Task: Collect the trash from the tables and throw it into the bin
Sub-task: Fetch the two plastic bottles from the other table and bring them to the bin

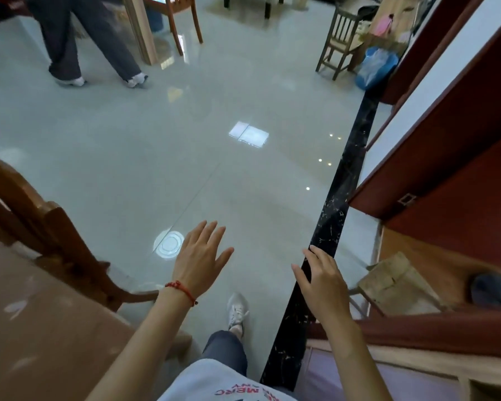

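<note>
Even indoor light, glossy glare, warped edges

We see ceiling lamps mirrored as bright patches on the shiny floor [162, 134]; shadows are faint, the near wooden chair [41, 227] is smeared with blur, and straight lines bow toward the edges.

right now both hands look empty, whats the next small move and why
Probably keep walking ahead toward the blue bin by the far small chair. The left hand and right hand are open and hold nothing, and no trash shows within reach.

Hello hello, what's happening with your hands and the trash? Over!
Left hand open, right hand open, both empty. No trash held. Blue bin far ahead. Open floor between, chair beside bin.
</note>
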Tool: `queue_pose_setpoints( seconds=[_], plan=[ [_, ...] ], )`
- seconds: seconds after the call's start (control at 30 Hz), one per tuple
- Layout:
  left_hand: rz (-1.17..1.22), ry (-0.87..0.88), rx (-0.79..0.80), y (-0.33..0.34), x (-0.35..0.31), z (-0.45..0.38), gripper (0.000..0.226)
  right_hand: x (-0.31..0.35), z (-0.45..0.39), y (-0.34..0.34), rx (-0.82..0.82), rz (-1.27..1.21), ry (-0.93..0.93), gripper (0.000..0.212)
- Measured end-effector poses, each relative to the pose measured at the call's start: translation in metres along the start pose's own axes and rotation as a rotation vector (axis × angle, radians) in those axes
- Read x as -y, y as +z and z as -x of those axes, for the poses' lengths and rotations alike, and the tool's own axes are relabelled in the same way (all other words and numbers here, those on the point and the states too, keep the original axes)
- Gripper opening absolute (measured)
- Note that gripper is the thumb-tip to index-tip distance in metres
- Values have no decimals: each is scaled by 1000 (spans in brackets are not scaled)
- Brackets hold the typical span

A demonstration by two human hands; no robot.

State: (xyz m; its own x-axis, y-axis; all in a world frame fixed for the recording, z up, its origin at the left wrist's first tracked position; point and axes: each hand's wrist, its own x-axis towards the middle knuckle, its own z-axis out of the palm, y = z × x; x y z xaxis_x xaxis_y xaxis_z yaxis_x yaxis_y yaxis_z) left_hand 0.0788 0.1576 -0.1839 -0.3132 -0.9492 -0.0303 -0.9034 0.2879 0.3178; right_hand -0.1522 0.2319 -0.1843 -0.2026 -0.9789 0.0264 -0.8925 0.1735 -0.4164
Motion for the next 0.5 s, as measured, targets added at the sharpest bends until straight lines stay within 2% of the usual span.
queue_pose_setpoints(
  seconds=[0.3,0.5],
  plan=[
    [11,-49,-33,-21,23,-147,75,9,-156,-3,-38,20,-63,41],
    [20,-87,-30,-23,27,-217,76,0,-232,2,-38,6,-59,41]
  ],
)
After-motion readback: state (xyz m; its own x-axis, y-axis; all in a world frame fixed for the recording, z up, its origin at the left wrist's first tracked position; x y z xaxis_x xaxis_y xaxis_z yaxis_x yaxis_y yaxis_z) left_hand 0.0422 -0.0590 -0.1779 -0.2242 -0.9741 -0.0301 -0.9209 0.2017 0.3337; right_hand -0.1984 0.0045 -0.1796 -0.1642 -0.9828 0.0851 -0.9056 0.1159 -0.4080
